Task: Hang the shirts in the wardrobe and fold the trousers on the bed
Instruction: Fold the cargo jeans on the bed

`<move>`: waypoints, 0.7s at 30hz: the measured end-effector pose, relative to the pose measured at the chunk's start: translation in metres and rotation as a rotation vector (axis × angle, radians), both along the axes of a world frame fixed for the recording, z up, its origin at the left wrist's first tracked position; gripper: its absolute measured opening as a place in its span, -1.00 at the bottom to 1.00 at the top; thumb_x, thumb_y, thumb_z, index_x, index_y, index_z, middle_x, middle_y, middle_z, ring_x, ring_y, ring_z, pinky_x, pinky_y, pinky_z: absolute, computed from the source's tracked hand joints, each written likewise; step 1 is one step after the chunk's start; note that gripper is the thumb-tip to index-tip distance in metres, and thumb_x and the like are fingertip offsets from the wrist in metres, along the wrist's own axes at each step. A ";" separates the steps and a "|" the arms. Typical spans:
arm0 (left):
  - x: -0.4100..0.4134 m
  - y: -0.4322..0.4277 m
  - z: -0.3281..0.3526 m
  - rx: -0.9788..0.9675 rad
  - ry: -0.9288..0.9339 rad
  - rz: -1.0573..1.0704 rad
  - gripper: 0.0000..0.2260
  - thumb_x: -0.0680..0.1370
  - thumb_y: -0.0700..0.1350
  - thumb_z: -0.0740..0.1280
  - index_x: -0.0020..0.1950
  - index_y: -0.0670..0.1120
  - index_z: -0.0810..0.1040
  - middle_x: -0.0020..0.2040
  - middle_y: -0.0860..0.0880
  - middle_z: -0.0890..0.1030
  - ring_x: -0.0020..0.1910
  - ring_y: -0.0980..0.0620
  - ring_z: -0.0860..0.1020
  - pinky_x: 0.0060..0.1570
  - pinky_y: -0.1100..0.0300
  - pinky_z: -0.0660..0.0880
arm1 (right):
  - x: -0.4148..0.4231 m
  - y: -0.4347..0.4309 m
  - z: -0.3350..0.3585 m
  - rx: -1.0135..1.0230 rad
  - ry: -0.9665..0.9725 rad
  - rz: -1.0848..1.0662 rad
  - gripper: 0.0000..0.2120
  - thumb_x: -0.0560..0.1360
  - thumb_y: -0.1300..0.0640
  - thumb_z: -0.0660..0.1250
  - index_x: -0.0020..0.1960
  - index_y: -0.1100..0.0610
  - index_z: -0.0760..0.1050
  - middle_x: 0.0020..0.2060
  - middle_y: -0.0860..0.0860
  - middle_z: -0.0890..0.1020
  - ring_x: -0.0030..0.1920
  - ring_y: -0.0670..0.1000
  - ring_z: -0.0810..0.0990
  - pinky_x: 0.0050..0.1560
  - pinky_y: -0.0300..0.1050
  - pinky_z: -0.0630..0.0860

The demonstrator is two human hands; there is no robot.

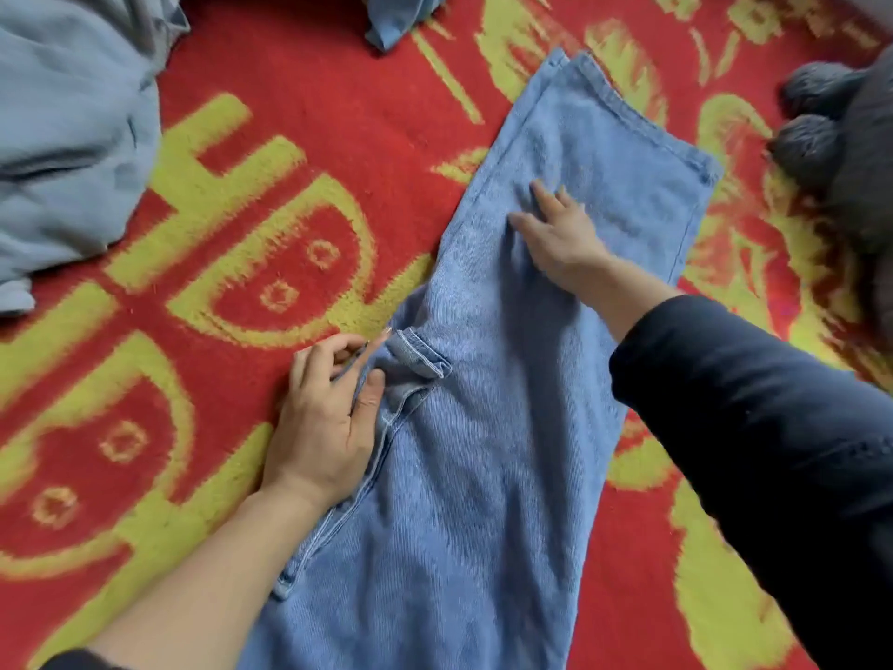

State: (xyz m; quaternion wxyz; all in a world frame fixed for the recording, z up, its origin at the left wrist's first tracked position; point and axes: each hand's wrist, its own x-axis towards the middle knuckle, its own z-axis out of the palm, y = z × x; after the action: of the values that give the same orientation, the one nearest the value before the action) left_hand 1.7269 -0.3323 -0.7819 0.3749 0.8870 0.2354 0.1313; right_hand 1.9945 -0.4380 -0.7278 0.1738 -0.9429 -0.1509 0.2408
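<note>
A pair of light blue jeans [488,427] lies flat on the bed, one leg laid over the other, hems pointing to the upper right. My left hand [324,418] pinches the crotch seam fold at the jeans' left edge between thumb and fingers. Further up the leg, my right hand [555,234] presses flat on the denim with straight fingers.
The bed is covered by a red blanket with yellow patterns [232,224]. A grey-blue garment [67,137] is heaped at the upper left. Another blue denim piece [401,16] pokes in at the top edge. A dark grey knitted thing with pompoms [841,128] sits at the right.
</note>
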 end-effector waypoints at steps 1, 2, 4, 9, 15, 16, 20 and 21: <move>0.000 0.000 0.000 -0.002 0.001 0.000 -0.54 0.60 0.06 0.05 0.18 -0.20 0.59 0.18 -0.02 0.46 0.12 0.15 0.29 0.18 0.36 0.20 | -0.013 -0.005 -0.006 -0.068 -0.039 0.047 -0.45 0.63 -0.11 0.05 0.56 -0.04 0.02 0.56 0.04 0.04 0.54 0.06 0.01 0.49 0.03 0.00; 0.000 0.001 0.000 -0.002 0.000 0.000 -0.54 0.60 0.06 0.05 0.16 -0.20 0.59 0.18 -0.03 0.46 0.12 0.17 0.26 0.17 0.38 0.19 | -0.020 -0.011 -0.010 -0.099 -0.071 0.062 -0.44 0.63 -0.13 0.03 0.57 -0.06 -0.04 0.57 0.01 -0.02 0.56 0.07 -0.10 0.50 0.03 -0.09; 0.001 0.002 0.001 0.013 -0.016 -0.003 -0.56 0.60 0.04 0.05 0.14 -0.21 0.60 0.17 -0.05 0.47 0.11 0.18 0.25 0.16 0.37 0.17 | -0.033 -0.019 -0.012 -0.095 -0.115 0.083 -0.43 0.64 -0.13 0.00 0.58 -0.05 -0.08 0.57 0.00 -0.06 0.56 0.07 -0.15 0.50 0.04 -0.15; 0.004 0.005 0.004 -0.024 -0.039 0.002 -0.56 0.59 0.05 0.07 0.05 -0.22 0.63 0.12 -0.08 0.51 0.08 0.13 0.30 0.13 0.35 0.19 | -0.085 -0.048 -0.015 -0.157 -0.152 0.130 -0.36 0.62 -0.19 -0.02 0.58 0.02 -0.16 0.57 0.00 -0.12 0.55 0.06 -0.19 0.51 0.04 -0.20; 0.004 0.017 0.022 -0.618 0.011 0.221 -0.74 0.57 -0.15 0.31 0.19 -0.25 0.58 0.15 -0.01 0.55 0.11 0.15 0.46 -0.04 0.62 0.28 | -0.175 -0.087 -0.017 -0.197 -0.130 0.126 -0.41 0.60 -0.25 -0.04 0.56 -0.16 -0.15 0.56 0.02 -0.21 0.54 0.06 -0.26 0.50 0.02 -0.27; -0.007 0.017 0.025 -0.687 0.010 0.232 -0.71 0.55 -0.17 0.33 0.25 -0.24 0.54 0.15 0.00 0.55 0.11 0.16 0.47 -0.05 0.61 0.32 | -0.191 -0.092 -0.015 -0.187 -0.115 0.121 -0.43 0.60 -0.26 -0.04 0.55 -0.20 -0.12 0.56 0.03 -0.22 0.54 0.07 -0.26 0.50 0.02 -0.26; -0.081 0.014 0.037 -0.772 0.136 0.143 -0.61 0.48 -0.13 0.42 0.31 -0.07 0.52 0.20 0.04 0.57 0.18 0.14 0.51 0.24 0.28 0.40 | -0.264 -0.110 -0.005 -0.100 -0.026 0.079 -0.46 0.59 -0.26 0.01 0.52 -0.27 -0.06 0.56 0.00 -0.18 0.55 0.03 -0.25 0.49 -0.04 -0.27; -0.102 0.013 0.040 -0.779 0.166 0.132 -0.62 0.48 -0.14 0.42 0.30 -0.04 0.53 0.19 0.03 0.59 0.17 0.16 0.51 0.27 0.25 0.38 | -0.285 -0.115 -0.003 -0.078 -0.012 0.066 -0.45 0.58 -0.26 0.04 0.52 -0.28 -0.05 0.56 -0.02 -0.17 0.55 0.01 -0.25 0.48 -0.05 -0.28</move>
State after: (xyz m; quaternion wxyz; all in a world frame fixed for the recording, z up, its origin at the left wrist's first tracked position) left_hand 1.6253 -0.3195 -0.7418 0.6536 0.6691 0.3534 -0.0164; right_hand 1.7091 -0.5528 -0.7313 0.1278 -0.9449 -0.1733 0.2466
